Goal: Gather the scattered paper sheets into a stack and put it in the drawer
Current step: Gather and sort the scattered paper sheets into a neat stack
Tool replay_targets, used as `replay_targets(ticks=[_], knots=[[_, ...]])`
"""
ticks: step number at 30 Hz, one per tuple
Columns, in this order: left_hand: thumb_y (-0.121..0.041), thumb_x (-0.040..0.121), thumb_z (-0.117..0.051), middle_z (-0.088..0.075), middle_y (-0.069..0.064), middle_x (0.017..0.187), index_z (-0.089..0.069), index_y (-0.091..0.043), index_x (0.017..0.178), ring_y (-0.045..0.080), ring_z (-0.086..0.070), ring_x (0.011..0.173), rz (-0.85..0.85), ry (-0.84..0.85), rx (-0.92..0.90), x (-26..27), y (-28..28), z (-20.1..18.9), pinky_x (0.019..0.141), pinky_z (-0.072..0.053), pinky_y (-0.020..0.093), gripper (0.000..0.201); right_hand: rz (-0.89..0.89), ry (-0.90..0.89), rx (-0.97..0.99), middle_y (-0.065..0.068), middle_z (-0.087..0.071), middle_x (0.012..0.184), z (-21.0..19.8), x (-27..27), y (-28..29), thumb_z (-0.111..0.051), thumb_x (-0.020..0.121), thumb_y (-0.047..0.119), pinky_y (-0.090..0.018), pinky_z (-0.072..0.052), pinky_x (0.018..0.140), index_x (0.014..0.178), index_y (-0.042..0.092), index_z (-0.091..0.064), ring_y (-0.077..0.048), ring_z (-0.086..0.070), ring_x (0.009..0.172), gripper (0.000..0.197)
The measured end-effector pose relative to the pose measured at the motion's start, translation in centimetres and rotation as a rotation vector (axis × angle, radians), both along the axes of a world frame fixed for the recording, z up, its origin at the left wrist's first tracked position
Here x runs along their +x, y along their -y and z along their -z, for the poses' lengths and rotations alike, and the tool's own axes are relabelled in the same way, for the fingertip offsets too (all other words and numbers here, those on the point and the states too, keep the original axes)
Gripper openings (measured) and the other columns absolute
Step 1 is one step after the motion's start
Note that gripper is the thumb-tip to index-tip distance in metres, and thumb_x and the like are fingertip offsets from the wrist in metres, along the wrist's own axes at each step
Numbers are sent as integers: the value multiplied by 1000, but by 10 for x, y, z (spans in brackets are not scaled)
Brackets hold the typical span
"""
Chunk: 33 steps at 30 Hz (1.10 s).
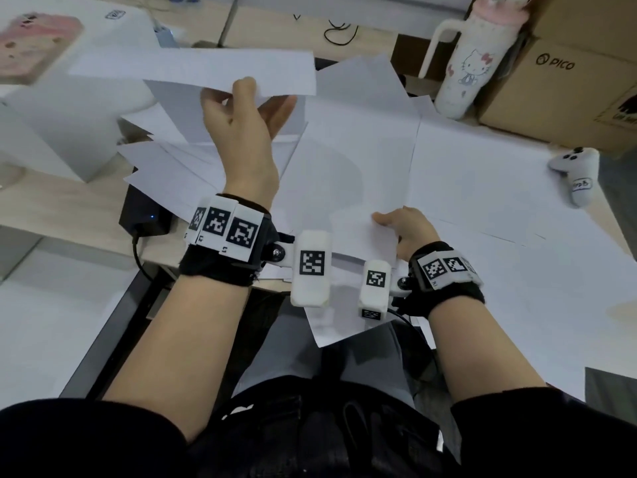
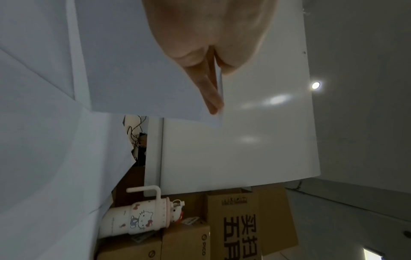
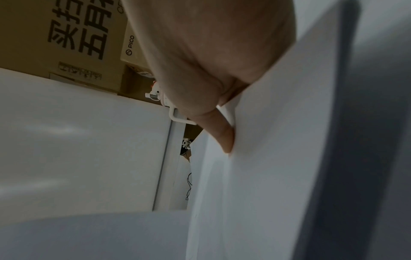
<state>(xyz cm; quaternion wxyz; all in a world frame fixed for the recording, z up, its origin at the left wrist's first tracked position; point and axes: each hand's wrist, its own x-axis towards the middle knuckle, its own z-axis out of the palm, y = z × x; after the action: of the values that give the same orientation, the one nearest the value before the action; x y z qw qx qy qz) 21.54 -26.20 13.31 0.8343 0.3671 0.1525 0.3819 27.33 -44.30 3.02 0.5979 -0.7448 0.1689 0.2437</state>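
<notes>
Pinching a sheet point(image 1: 193, 69) aloft, the left hand point(image 1: 241, 132) should square it onto the stack point(image 1: 362, 236) the right hand point(image 1: 405, 229) grips.

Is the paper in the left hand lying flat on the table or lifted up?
Lifted up. The left hand pinches the sheet by its near edge, holding it in the air above the other papers spread on the desk.

Head camera looks steeply down over the desk; both wrist cameras sit close, sharing the cardboard boxes point(image 2: 251, 219) beyond.

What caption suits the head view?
Left hand lifts one paper sheet while right hand grips gathered sheets.
</notes>
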Motion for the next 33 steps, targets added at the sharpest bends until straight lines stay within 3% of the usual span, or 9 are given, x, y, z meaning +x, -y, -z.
replay_targets(ticks=[5,8,10,14,16,18,23,28,33], knots=[[1,93,-48,-50,7,84,-47,-7,87,16,-62,56,159,-66,31,-12,15,0,65,-55,25,10,-14,-67,77,-17,-63,118,4,-1,7,-67,85,10,-50,-47,98,123,1,-50,-33,-61,106,43],[2,90,-52,-48,8,75,-46,-6,82,15,-60,51,238,-225,6,-17,17,18,61,-55,23,13,15,-68,165,-13,-64,99,-2,-9,7,-60,91,7,-46,-47,98,95,2,-58,-28,-62,89,7],[2,88,-54,-53,13,75,-50,0,87,18,-64,53,298,-356,18,-19,17,31,58,-55,21,5,79,-68,275,-9,-63,88,-2,-11,9,-52,97,15,-40,-50,85,86,7,-56,-23,-61,77,14],[6,85,-53,-56,18,79,-53,1,79,26,-70,60,400,-510,59,-29,17,51,56,-56,18,9,24,-119,472,-12,-67,113,-2,-11,12,-34,97,54,-39,-52,84,122,9,-58,-26,-65,99,57],[7,85,-53,-56,20,82,-54,0,79,25,-71,59,483,-553,84,-35,19,58,57,-56,17,10,-41,-126,517,-10,-66,116,-6,-11,14,-28,94,64,-37,-51,78,125,11,-57,-25,-65,100,67],[7,85,-54,-58,21,82,-55,1,78,23,-71,58,563,-622,131,-40,19,64,54,-54,15,9,-85,-112,547,-8,-65,121,-8,-13,13,-31,92,66,-37,-51,83,127,14,-57,-24,-64,107,69],[10,83,-55,-60,20,73,-55,5,82,22,-69,51,637,-756,167,-44,20,78,46,-51,14,5,-87,-84,510,-7,-68,113,-13,-17,3,-54,94,36,-36,-53,85,121,11,-59,-22,-67,98,37],[6,86,-57,-68,17,61,-57,6,84,18,-68,50,744,-846,202,-47,20,83,45,-51,14,3,-60,18,394,-11,-64,102,-6,-14,-4,-52,91,-7,-29,-57,62,131,0,-46,-21,-64,82,41],[-28,92,-61,-70,14,62,-60,3,75,16,-68,51,873,-963,401,-55,6,74,46,-52,13,35,-76,125,353,-11,-60,113,-9,-10,-5,-47,89,-14,-30,-53,73,130,4,-48,-26,-61,94,45]])
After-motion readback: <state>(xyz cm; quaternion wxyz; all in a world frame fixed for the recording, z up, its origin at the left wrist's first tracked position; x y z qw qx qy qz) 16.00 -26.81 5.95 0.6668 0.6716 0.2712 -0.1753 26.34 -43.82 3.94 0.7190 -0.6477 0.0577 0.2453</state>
